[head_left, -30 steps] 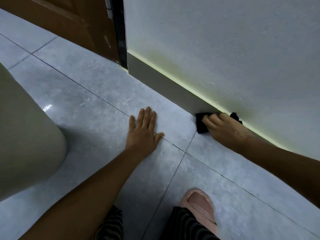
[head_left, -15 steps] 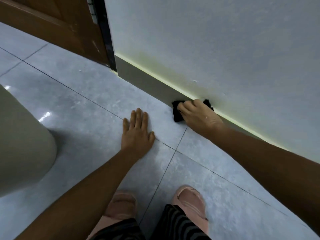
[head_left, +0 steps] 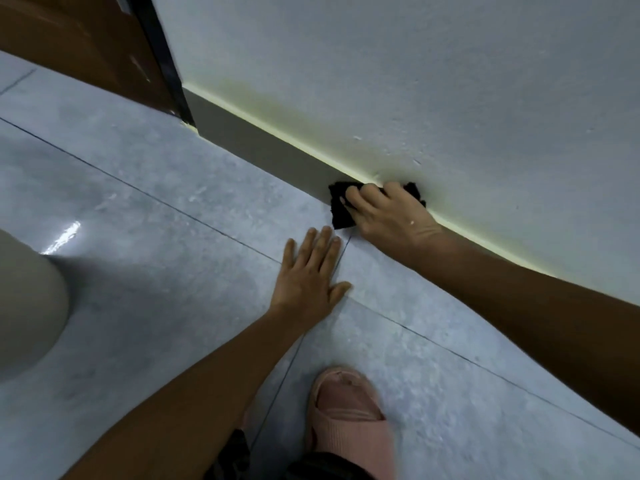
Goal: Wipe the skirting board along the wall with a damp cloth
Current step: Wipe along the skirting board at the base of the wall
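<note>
A grey skirting board point(head_left: 256, 140) runs along the foot of the white wall point(head_left: 415, 81), from the dark door frame down to the right. My right hand point(head_left: 388, 213) presses a black cloth point(head_left: 341, 206) flat against the board, with a corner of the cloth showing past my fingers. My left hand point(head_left: 308, 271) lies flat on the grey floor tiles just in front of the cloth, fingers spread, holding nothing. My right forearm hides the stretch of board to the right.
A brown wooden door point(head_left: 79, 43) and black frame point(head_left: 162, 57) stand at the upper left. A beige rounded object point(head_left: 24, 306) sits at the left edge. My foot in a pink slipper point(head_left: 346, 417) rests on the tiles point(head_left: 156, 220) at the bottom.
My right hand has slid the cloth along the skirting board towards the door. My left hand has shifted forward on the floor, closer to the cloth. The view has swung.
</note>
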`<state>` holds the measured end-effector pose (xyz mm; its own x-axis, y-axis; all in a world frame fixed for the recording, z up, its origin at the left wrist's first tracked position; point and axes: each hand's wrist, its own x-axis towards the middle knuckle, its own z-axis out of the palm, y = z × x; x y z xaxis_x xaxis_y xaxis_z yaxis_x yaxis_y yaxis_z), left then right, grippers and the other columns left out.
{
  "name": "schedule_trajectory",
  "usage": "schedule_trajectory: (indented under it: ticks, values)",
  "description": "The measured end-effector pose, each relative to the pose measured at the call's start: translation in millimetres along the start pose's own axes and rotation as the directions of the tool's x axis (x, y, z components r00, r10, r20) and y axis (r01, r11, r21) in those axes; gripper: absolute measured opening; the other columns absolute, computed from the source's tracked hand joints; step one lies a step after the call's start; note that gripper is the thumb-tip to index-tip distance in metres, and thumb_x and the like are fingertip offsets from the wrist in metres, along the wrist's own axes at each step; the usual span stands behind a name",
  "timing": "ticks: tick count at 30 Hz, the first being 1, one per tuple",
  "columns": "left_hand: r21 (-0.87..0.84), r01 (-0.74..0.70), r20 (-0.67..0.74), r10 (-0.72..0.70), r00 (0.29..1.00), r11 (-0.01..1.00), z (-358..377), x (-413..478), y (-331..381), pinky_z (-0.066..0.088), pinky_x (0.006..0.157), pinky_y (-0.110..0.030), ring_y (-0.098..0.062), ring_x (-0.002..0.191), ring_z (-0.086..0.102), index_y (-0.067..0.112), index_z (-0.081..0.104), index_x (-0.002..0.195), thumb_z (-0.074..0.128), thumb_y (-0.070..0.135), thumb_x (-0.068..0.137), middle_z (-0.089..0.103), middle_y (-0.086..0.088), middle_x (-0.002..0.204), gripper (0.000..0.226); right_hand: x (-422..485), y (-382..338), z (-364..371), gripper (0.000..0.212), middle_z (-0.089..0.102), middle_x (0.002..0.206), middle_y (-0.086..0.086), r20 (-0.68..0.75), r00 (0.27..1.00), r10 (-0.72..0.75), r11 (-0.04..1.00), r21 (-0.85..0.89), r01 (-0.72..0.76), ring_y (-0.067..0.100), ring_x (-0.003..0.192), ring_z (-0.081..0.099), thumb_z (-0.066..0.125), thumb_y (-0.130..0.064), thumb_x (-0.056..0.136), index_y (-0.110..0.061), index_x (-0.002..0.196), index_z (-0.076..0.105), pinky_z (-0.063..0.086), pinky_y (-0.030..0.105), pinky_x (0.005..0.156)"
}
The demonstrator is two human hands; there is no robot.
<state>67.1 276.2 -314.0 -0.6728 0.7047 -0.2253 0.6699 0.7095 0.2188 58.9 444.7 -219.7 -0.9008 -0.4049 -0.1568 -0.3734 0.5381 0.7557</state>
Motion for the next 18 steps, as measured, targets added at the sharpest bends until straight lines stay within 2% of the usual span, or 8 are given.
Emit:
schedule_trajectory:
  ticks: [5, 9, 11, 15, 18]
  values:
    - [0.037, -0.003, 0.021, 0.002, 1.0, 0.999, -2.5, -1.1, 1.1, -0.006, 0.117, -0.049, -0.026, 0.144, -0.021, 0.018, -0.021, 0.146, 0.013, 0.06, 0.094, -0.023, -0.006, 0.157, 0.076, -36.0, -4.8, 10.9, 0.043, 0.061, 0.118, -0.002, 0.14, 0.981, -0.134, 0.991, 0.034, 0.13, 0.018, 0.093, 0.055, 0.047, -0.02, 0.083, -0.016, 0.123, 0.064, 0.041, 0.029, 0.068]
    - [0.058, -0.005, 0.015, 0.004, 1.0, 0.998, -0.1, -0.2, -0.4, -0.006, 0.117, -0.049, -0.027, 0.144, -0.021, 0.018, -0.019, 0.147, 0.011, 0.061, 0.093, -0.023, -0.007, 0.157, 0.075, -93.9, 7.1, 22.6, 0.035, 0.066, 0.104, 0.002, 0.221, 0.964, -0.148, 0.989, 0.046, 0.142, 0.02, 0.078, 0.057, 0.048, -0.009, 0.073, -0.014, 0.094, 0.075, 0.039, 0.031, 0.06]
    - [0.056, -0.003, 0.017, 0.002, 1.0, 0.998, -0.6, -1.1, -0.6, -0.007, 0.117, -0.049, -0.027, 0.144, -0.021, 0.018, -0.018, 0.148, 0.009, 0.061, 0.091, -0.022, -0.006, 0.157, 0.076, -107.3, 17.5, 18.8, 0.035, 0.068, 0.103, 0.003, 0.19, 0.976, -0.107, 0.993, 0.071, 0.095, 0.021, 0.075, 0.058, 0.048, -0.007, 0.072, -0.013, 0.092, 0.075, 0.038, 0.031, 0.057]
    - [0.04, 0.023, 0.003, -0.023, 1.0, 0.999, -0.8, -2.2, 3.6, -0.008, 0.116, -0.048, -0.025, 0.144, -0.021, 0.019, -0.018, 0.148, 0.007, 0.059, 0.091, -0.025, -0.004, 0.155, 0.074, -77.4, 18.7, 13.0, 0.043, 0.064, 0.107, 0.001, 0.002, 1.0, 0.019, 0.998, 0.061, -0.019, 0.022, 0.08, 0.049, 0.039, -0.008, 0.081, -0.015, 0.112, 0.068, 0.03, 0.032, 0.061]
    - [0.039, 0.038, -0.001, -0.038, 0.999, 0.999, -1.1, -1.5, 2.6, -0.009, 0.115, -0.048, -0.024, 0.144, -0.021, 0.02, -0.019, 0.147, 0.003, 0.06, 0.088, -0.03, -0.002, 0.15, 0.075, -41.6, 7.9, 10.3, 0.039, 0.062, 0.108, -0.002, 0.004, 1.0, -0.01, 1.0, 0.027, 0.01, 0.019, 0.084, 0.051, 0.045, -0.014, 0.081, -0.017, 0.111, 0.069, 0.034, 0.031, 0.063]
